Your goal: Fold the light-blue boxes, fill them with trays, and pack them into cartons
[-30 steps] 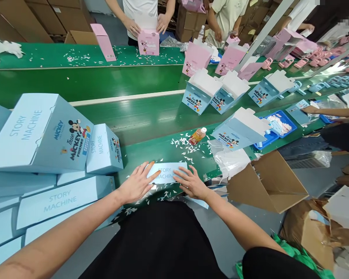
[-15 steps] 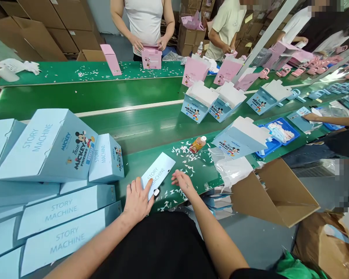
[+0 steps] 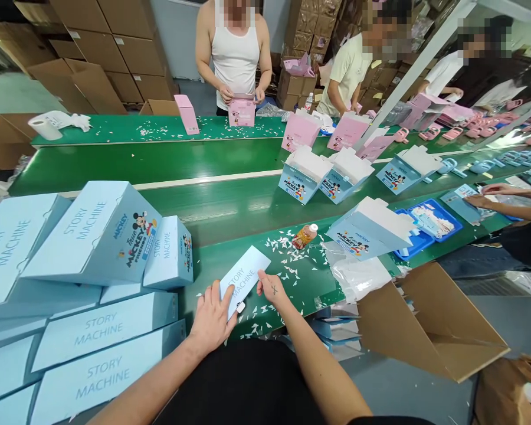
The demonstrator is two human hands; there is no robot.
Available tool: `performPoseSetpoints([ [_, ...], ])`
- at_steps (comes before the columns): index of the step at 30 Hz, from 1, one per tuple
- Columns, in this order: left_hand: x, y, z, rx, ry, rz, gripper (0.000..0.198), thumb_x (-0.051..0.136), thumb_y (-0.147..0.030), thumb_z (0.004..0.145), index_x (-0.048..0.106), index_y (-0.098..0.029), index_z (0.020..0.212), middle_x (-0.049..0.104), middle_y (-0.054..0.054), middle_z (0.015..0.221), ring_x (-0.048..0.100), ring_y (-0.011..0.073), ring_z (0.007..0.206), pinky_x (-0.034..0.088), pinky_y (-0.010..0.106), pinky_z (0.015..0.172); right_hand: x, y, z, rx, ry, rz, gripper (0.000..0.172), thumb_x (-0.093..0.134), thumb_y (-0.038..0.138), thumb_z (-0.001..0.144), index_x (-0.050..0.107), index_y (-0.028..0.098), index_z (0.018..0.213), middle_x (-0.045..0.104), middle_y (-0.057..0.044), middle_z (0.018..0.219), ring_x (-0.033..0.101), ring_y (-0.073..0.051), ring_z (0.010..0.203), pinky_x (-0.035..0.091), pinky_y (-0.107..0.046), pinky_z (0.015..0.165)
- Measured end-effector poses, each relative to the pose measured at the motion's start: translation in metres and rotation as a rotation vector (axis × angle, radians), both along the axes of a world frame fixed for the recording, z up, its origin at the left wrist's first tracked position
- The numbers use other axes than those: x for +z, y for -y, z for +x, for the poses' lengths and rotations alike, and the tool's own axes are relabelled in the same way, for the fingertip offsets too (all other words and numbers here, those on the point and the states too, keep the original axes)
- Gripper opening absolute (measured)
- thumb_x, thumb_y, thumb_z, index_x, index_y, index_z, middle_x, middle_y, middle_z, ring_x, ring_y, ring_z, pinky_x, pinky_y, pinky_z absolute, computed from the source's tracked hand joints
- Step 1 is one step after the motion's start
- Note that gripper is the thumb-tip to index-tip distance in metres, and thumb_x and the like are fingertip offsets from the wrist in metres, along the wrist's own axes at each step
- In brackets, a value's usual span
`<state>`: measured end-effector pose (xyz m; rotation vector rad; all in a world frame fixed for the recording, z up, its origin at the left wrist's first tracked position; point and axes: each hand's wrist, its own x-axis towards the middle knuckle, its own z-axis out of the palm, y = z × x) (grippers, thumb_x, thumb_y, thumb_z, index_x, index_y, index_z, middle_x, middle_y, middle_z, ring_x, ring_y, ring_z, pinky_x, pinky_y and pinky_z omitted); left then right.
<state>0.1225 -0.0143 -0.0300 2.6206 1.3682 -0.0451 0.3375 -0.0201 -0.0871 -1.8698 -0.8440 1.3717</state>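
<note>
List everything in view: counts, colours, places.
Front box: one, pale blue, lower centre
Stacked boxes: many, pale blue, left
Other boxes: five or more, blue, centre right
Near table: one, green, centre
Far table: one, green, across
Pink boxes: several, pink, mostly far table
Drink bottle: one, amber, near table
Clear bottle: one, clear, far side
Paper scraps: many, mostly white, both tables
Plastic sheeting: unclear count, whitish, near table
Trays: two or more, blue, right
Handled items: many, pink and blue, far right
Roll: one, white, upper left
Cartons: many, brown, background, lower right
People: several, varied clothing, across, right
Left hand: one, bare, on front box
Right hand: one, bare, at its right edge
</note>
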Motion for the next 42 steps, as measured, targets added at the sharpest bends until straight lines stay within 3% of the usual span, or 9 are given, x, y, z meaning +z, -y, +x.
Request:
performPoseSetpoints([
  [9,0.005,0.0,-0.001,-0.026,-0.06,0.048,0.053,0.044,-0.04,0.091,0.049,-0.018,0.139,0.043,0.023,0.14,0.047,0.0362,0.114,0.04,0.048,0.088,0.003,0.001,0.002,0.04,0.02,0.042,0.068,0.034,0.078,0.087,0.05,0.022,0.052,0.055,-0.001,0.051,0.054,-0.015,0.052,0.047,-0.029,0.063],
  [17,-0.002,0.001,-0.002,-0.046,-0.092,0.095,0.053,0.042,-0.037,0.092,0.048,-0.017,0.141,0.041,0.027,0.141,0.048,0.039,0.114,0.039,0.05,0.088,0.017,0.0,-0.002,0.063,0.166,-0.031,0.065,0.03,0.072,0.091,0.053,0.02,0.06,0.056,-0.002,0.055,0.053,-0.015,0.051,0.044,-0.027,0.058],
  [22,0.001,0.002,-0.002,-0.049,-0.092,0.092,0.054,0.045,-0.038,0.091,0.048,-0.018,0.142,0.041,0.027,0.141,0.047,0.0391,0.115,0.039,0.049,0.088,0.021,0.001,-0.005,0.105,0.192,-0.059,0.061,0.024,0.062,0.096,0.053,0.019,0.064,0.06,-0.004,0.06,0.059,-0.017,0.059,0.047,-0.028,0.065],
  [28,0.005,0.002,0.0,-0.036,-0.074,0.06,0.056,0.051,-0.036,0.088,0.047,-0.019,0.142,0.042,0.026,0.14,0.047,0.0389,0.114,0.039,0.048,0.087,0.027,-0.017,-0.018,0.076,0.305,-0.028,0.047,0.047,0.055,0.091,0.052,0.02,0.06,0.065,-0.013,0.076,0.062,-0.025,0.088,0.042,-0.032,0.08],
  [31,0.002,0.002,0.0,-0.005,-0.034,0.06,0.057,0.052,-0.037,0.088,0.048,-0.018,0.142,0.042,0.026,0.14,0.047,0.0387,0.114,0.039,0.048,0.087,0.029,-0.016,-0.005,0.053,0.216,-0.002,0.052,0.034,0.06,0.094,0.05,0.021,0.063,0.06,-0.007,0.066,0.059,-0.019,0.071,0.043,-0.029,0.071],
  [33,0.0,0.003,0.0,0.011,-0.001,0.056,0.056,0.052,-0.037,0.088,0.049,-0.019,0.141,0.042,0.025,0.14,0.047,0.0379,0.115,0.039,0.047,0.089,0.028,-0.003,0.007,0.035,0.137,0.01,0.06,0.02,0.064,0.096,0.047,0.022,0.064,0.053,-0.002,0.059,0.052,-0.016,0.06,0.043,-0.028,0.065],
  [35,-0.001,0.003,0.0,0.02,0.021,0.049,0.055,0.052,-0.038,0.089,0.049,-0.019,0.141,0.043,0.023,0.14,0.047,0.0368,0.114,0.038,0.047,0.09,0.026,0.017,0.009,0.052,0.05,0.008,0.063,0.021,0.072,0.092,0.048,0.022,0.066,0.05,0.001,0.055,0.049,-0.014,0.055,0.043,-0.027,0.062],
  [39,0.0,0.003,-0.002,0.023,0.011,0.029,0.059,0.054,-0.037,0.087,0.047,-0.02,0.142,0.042,0.023,0.141,0.046,0.0367,0.115,0.037,0.047,0.091,0.015,0.052,-0.023,0.198,-0.164,-0.032,0.069,0.047,0.087,0.073,0.057,0.019,0.072,0.055,0.0,0.058,0.052,-0.014,0.055,0.045,-0.028,0.059],
  [42,0.001,0.001,-0.005,-0.016,-0.001,0.013,0.066,0.06,-0.035,0.081,0.045,-0.02,0.144,0.04,0.024,0.143,0.046,0.0374,0.116,0.037,0.047,0.092,0.007,0.057,-0.053,0.192,-0.302,-0.006,0.071,0.045,0.089,0.073,0.057,0.018,0.074,0.054,0.001,0.06,0.05,-0.012,0.055,0.045,-0.027,0.06],
])
